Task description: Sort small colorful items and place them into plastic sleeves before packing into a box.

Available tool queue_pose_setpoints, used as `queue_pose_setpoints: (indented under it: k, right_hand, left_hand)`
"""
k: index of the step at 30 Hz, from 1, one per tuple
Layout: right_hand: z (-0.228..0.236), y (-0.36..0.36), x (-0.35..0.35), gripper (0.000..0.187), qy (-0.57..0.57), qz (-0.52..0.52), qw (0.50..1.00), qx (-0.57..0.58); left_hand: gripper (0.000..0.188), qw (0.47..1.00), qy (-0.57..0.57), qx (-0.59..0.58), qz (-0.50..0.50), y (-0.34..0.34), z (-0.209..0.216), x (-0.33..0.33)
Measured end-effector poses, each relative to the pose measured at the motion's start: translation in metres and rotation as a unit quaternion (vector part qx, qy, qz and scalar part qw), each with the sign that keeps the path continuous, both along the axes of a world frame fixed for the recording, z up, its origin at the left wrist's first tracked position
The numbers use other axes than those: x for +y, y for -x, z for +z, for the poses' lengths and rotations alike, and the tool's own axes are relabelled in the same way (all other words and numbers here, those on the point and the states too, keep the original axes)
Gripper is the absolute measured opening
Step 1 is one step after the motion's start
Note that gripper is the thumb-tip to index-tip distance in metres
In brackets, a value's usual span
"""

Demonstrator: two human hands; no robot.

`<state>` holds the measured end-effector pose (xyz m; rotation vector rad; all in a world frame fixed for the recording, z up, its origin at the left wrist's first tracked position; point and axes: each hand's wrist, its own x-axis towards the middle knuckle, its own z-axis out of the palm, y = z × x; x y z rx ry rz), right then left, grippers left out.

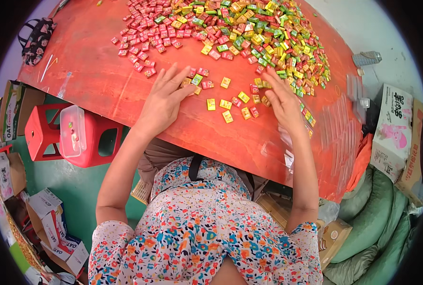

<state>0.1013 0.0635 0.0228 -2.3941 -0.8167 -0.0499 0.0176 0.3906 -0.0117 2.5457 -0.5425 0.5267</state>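
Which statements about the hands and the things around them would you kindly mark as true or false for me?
1. The left hand and right hand are both at small boxes on the red table. True.
2. The small boxes are all one colour. False: red, yellow and green ones show.
3. A dark floral bag is left of both hands. True.
4. The clear container lies on the red table. False: it sits on a red stool.
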Motion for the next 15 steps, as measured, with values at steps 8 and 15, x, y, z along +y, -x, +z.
queue_pose_setpoints:
  k: [8, 15]
  right_hand:
    - [0.015, 0.048, 0.029, 0.023, 0.054, 0.041, 0.995, -0.067]
    - [0.009, 0.069, 0.030, 0.026, 0.097, -0.025, 0.993, -0.066]
  left_hand:
    - [0.039, 0.999, 0.026, -0.013, -0.019, 0.018, 0.022, -0.043]
    - [0.031, 0.999, 0.032, 0.031, -0.020, 0.000, 0.028, -0.083]
